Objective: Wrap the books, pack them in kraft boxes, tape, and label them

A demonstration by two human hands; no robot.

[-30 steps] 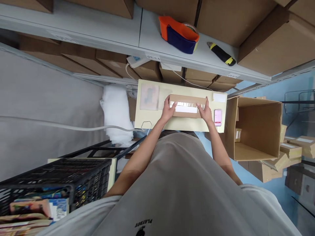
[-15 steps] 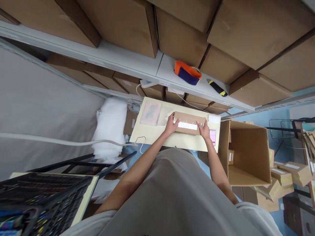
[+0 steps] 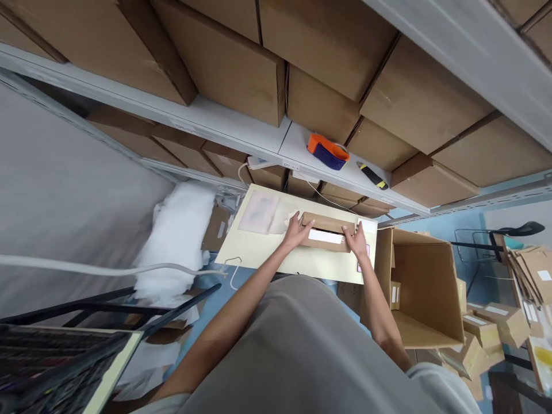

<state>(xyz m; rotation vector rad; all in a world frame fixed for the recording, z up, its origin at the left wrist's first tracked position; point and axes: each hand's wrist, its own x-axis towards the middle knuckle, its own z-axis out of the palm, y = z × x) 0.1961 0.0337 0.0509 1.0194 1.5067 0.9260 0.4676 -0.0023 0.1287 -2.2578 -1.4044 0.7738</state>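
Starting at the lower left of the frame with one crate [image 3: 56,365], dark and slatted, cut by the edge. Passing left of centre to one pile of white wrap [image 3: 175,241], then to one pale desk [image 3: 248,253] at the centre. Finding the left grip [image 3: 296,233] there, curled about the left end of one box [image 3: 328,223], with thumb on its face. Noting one white label [image 3: 326,236] along the box and a dark gap above the label; cannot tell a raised flap from a shadow, nor say for certain if resting on the desk or held just over it. Spotting above, on the shelf [image 3: 297,138], one tape dispenser [image 3: 328,153]. Meeting the right grip [image 3: 356,240] at the right end of the box, likewise closed round it. Judging the step as two-ended handling of the labelled face, calling next for an even, steady hold with both thumbs. Counting beyond one phone [image 3: 359,267], partly hidden, one white card [image 3: 368,225] and, on the shelf again, one knife [image 3: 373,176]. Ending right of centre with one open carton [image 3: 431,276], one parcel [image 3: 395,294] inside, and at lower right several more parcels [image 3: 500,316], too overlapped for a sure count.
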